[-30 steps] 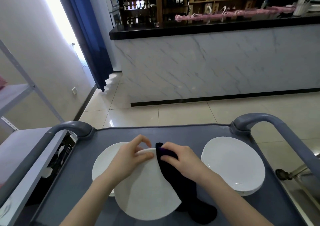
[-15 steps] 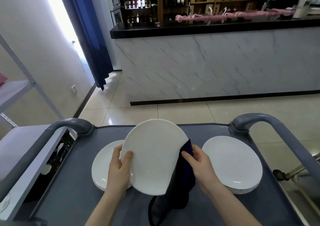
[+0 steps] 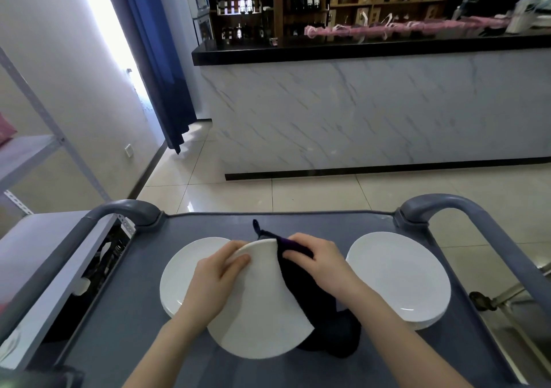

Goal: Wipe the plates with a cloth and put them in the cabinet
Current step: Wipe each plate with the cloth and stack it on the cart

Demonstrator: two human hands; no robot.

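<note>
Left hand [image 3: 220,280] has its grip closed over the far rim of the plate [image 3: 262,313], holding it tilted up off the worktop [image 3: 328,226], probably so the rim and both faces can be reached. Right hand [image 3: 322,265] is bunched round the dark cloth [image 3: 316,301] and presses it against the plate's right edge, while the loose end trails down to the worktop. Partly behind the plate sits the left stack [image 3: 185,271]. The right stack [image 3: 399,274] is well apart, perhaps separating wiped from unwiped, though I can't tell which is which. I can't pick out a cabinet.
</note>
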